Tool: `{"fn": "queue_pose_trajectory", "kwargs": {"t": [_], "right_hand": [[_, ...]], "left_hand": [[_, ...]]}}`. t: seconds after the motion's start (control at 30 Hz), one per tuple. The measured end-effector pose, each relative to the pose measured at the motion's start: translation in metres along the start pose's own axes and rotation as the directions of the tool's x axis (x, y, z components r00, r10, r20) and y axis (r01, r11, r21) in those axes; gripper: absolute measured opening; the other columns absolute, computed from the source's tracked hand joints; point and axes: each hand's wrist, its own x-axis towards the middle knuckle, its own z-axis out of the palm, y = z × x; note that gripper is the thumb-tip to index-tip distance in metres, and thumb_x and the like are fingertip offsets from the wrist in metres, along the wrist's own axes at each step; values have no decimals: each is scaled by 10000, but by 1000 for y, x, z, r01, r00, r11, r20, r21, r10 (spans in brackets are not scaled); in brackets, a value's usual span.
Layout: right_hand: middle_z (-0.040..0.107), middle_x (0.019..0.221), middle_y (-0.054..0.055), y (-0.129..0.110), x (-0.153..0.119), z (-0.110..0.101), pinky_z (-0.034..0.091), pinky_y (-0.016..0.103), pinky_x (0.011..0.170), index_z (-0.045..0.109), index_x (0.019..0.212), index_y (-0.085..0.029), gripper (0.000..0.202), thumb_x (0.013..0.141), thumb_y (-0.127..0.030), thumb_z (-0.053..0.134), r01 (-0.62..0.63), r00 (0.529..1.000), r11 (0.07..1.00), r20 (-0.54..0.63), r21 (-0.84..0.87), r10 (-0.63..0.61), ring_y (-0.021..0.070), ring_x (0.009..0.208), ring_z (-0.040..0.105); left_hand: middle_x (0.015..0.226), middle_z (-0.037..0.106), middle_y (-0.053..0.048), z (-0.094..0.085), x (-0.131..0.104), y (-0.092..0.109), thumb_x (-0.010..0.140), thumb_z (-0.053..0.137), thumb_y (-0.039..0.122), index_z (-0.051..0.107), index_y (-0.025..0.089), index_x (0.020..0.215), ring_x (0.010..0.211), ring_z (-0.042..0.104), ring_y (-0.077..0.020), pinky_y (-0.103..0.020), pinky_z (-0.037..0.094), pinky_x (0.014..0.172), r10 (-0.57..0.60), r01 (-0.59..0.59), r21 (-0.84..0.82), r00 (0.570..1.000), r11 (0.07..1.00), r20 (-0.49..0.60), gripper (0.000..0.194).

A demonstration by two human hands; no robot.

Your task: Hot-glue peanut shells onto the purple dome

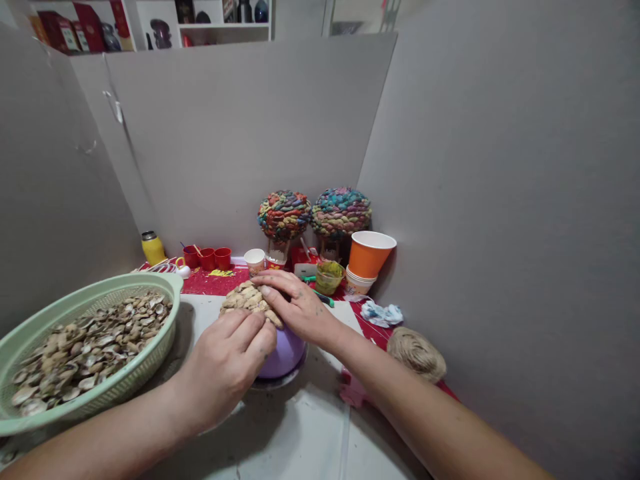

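A purple balloon-like ball sits on a dark-rimmed round base on the table, its upper part covered with rows of tan peanut shells. My left hand is closed at the near side of the shell layer, fingertips pressed together against its lower edge. Whatever lies between those fingertips is hidden. Across the top and right of the shells rests my right hand, its fingers stretched out and touching them. Left of my hands stands a green plastic colander holding many loose shells.
Two colourful shell-covered balls stand at the back. Nearby are red cups, a yellow bottle, an orange paper bucket and a tub of yellow-green stuff. A twine ball lies right. Grey panels enclose the table.
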Motion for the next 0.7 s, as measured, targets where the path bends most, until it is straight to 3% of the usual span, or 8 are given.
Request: {"fn": "queue_pose_trajectory", "kwargs": {"t": [0.17,0.7], "right_hand": [[658,1185,85,0,-1,1,406,411,1030,701,1105,-219,266,954,-228,481,-2,1000,1000,-13,7,2,223,1167,550],[643,1186,84,-2,-4,2,398,389,1033,689,1085,-195,253,963,-221,469,-6,1000,1000,-30,7,6,206,1169,534]], "left_hand": [[941,704,-157,1,0,-2,944,395,108,653,69,957,837,643,-252,-401,568,764,33,-31,38,998,999,-47,262],[940,712,-153,7,-9,-11,944,437,113,641,62,1006,842,654,-245,-396,575,762,100,-104,-27,989,994,-112,218]]}}
